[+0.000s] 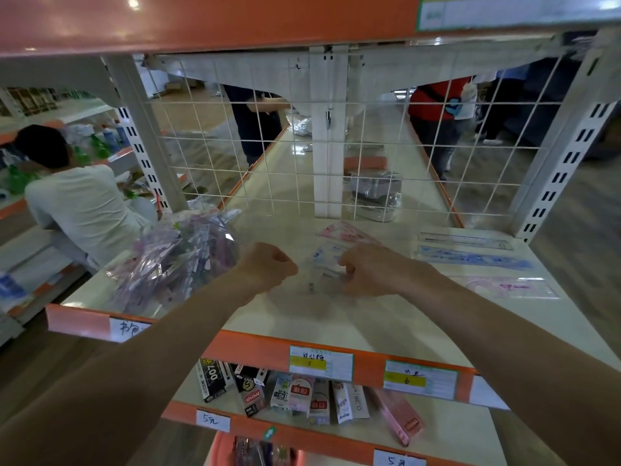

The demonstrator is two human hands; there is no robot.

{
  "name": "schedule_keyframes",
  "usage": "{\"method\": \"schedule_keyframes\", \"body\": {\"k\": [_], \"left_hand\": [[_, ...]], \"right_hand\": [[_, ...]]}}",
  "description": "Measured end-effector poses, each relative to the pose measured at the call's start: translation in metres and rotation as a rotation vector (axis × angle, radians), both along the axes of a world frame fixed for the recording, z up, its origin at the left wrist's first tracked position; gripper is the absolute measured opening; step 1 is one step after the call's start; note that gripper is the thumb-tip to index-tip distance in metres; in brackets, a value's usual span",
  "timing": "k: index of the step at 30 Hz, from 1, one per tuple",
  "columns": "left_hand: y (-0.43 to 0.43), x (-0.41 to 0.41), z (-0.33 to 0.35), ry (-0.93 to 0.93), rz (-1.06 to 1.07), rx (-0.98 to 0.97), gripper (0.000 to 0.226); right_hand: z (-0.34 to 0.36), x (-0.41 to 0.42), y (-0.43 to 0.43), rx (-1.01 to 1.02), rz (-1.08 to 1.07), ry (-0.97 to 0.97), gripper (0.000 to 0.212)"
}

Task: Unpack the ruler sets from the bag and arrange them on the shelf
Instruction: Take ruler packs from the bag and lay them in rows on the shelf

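Note:
A clear plastic bag [174, 260] stuffed with pink and purple ruler sets lies on the left of the cream shelf [302, 317]. Over the middle of the shelf both hands hold a clear ruler set pack [324, 264] with blue print. My left hand [265, 267] is curled in a fist at its left edge, and my right hand [369, 270] pinches its right side. A pink triangle set [346, 232] lies just behind it. Three ruler sets lie in a row at the right: a clear one [467, 242], a blue one [477, 258] and a pink one [507, 286].
A white wire grid [302, 156] closes the shelf's back, and an orange shelf [201, 18] hangs overhead. The shelf below holds several small boxes [302, 395]. A person in white [80, 203] crouches at the left; others stand beyond the grid.

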State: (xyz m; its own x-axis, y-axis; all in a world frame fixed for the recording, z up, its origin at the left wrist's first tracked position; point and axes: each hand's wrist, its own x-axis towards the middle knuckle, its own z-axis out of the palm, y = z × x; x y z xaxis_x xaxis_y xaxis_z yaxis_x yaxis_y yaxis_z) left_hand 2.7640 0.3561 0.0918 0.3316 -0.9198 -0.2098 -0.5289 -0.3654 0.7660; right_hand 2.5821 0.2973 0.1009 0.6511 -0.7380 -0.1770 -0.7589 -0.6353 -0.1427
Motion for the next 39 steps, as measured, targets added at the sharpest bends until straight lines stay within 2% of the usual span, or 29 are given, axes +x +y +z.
{"method": "schedule_keyframes", "body": {"k": [2,3,5,8,16,22,27,30,32,35,39], "left_hand": [[-0.002,-0.006,-0.006,-0.133,-0.08,0.026,0.013],[-0.003,-0.01,-0.009,-0.204,-0.12,0.051,0.014],[-0.004,-0.015,-0.013,-0.335,-0.19,0.089,0.016],[-0.008,-0.021,-0.013,-0.436,-0.234,0.08,0.015],[-0.014,-0.023,-0.013,-0.475,-0.277,0.03,0.018],[-0.014,-0.024,-0.014,-0.488,-0.262,0.062,0.018],[-0.025,-0.018,-0.011,-0.531,-0.173,0.023,0.038],[-0.035,-0.015,-0.01,-0.562,-0.151,0.018,0.029],[-0.041,-0.015,-0.01,-0.594,-0.158,0.023,0.009],[-0.053,-0.013,-0.015,-0.623,-0.234,0.024,0.027],[-0.065,-0.006,-0.015,-0.634,-0.329,-0.014,0.012]], "right_hand": [[0.0,-0.002,0.0,0.006,-0.016,0.034,0.041],[-0.001,-0.003,-0.001,0.0,-0.025,0.047,0.043],[-0.004,-0.005,0.0,-0.011,-0.045,0.051,0.037],[-0.011,-0.006,0.004,-0.019,-0.085,0.042,0.028],[-0.011,-0.01,0.006,0.014,-0.128,-0.002,0.031],[-0.008,-0.013,0.004,0.037,-0.072,-0.013,0.037],[0.003,-0.021,-0.023,-0.084,-0.094,-0.175,0.032],[-0.004,-0.013,-0.033,-0.122,-0.142,-0.139,0.031],[-0.014,-0.005,-0.035,-0.128,-0.169,-0.097,0.032],[-0.023,0.003,-0.036,-0.159,-0.197,-0.07,0.032],[-0.023,0.008,-0.033,-0.178,-0.244,-0.027,0.027]]}}
